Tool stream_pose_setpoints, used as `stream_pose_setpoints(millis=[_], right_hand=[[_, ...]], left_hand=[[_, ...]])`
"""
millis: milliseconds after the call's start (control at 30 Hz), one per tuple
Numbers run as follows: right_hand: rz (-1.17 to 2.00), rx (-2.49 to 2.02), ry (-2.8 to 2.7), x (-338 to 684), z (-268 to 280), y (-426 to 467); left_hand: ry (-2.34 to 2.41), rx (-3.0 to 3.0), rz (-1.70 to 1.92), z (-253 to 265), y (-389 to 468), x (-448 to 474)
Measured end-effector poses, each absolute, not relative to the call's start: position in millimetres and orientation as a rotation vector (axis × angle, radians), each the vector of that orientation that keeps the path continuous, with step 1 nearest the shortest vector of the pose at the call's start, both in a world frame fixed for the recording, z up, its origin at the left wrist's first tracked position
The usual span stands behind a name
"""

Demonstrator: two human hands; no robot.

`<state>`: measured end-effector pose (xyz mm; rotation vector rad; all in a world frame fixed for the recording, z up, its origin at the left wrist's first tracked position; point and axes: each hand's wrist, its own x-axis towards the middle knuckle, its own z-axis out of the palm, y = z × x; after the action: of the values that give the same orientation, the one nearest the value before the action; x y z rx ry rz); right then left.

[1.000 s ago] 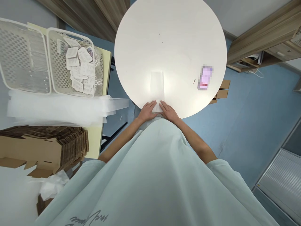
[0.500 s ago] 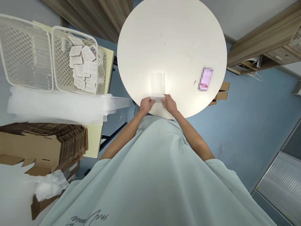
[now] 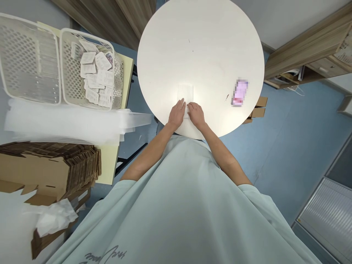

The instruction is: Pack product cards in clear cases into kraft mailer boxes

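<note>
A thin, whitish, see-through sheet or sleeve (image 3: pixel 186 90) lies flat near the front edge of the round white table (image 3: pixel 202 47). My left hand (image 3: pixel 177 112) rests on its left side, palm down with the fingers stretched out. On the right side lies my right hand (image 3: pixel 195 113), its fingers slightly bent and apart, pressing on the piece. Between the two hands a narrow strip of it shows. Whether something is wrapped inside it I cannot tell.
A phone-like pink blurred object (image 3: pixel 239 93) lies on the table's right. At left, a side table (image 3: pixel 106 163) bears a basket of white packets (image 3: pixel 63 66), another basket (image 3: pixel 59 88) of clear plastic, translucent sheets (image 3: pixel 60 123) and folded cardboard boxes (image 3: pixel 82 168).
Both hands have moved slightly forward, from pinching the near folded end of the whitish piece to lying on top of it. The fold now looks flattened.
</note>
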<state>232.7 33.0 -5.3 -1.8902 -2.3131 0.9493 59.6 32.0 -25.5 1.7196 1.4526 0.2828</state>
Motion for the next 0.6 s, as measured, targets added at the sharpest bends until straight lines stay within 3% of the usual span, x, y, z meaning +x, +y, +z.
stream_pose_setpoints(millis=[600], right_hand=[[1.143, -1.539, -2.577, 260.4, -11.0, -61.3]], left_hand=[[1.268, 1.766, 0.017, -12.8, -47.6, 25.9]])
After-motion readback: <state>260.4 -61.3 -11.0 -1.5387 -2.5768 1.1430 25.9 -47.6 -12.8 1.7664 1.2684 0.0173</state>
